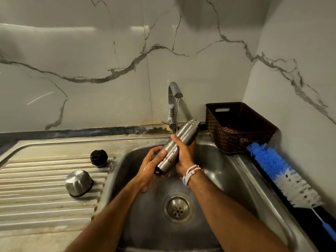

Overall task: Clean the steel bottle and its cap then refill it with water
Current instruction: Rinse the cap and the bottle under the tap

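The steel bottle [183, 135] lies tilted over the sink basin [214, 180], its neck up toward the right, under a thin stream running from the tap [173, 99]. My left hand [151, 168] grips the bottle's lower end. My right hand [183, 153] is wrapped round its middle, with bead bracelets on the wrist. The water lands on the bottle's body by my right thumb. A black inner cap [99, 158] and a steel outer cap [78, 183], turned dome up, sit on the ribbed drainboard [36, 197] to the left.
A blue and white bottle brush [283, 173] lies on the dark counter right of the sink. A brown woven basket [240, 126] with a cloth inside stands in the back right corner. The drain strainer [177, 208] sits low in the basin. Marble walls close the back and right.
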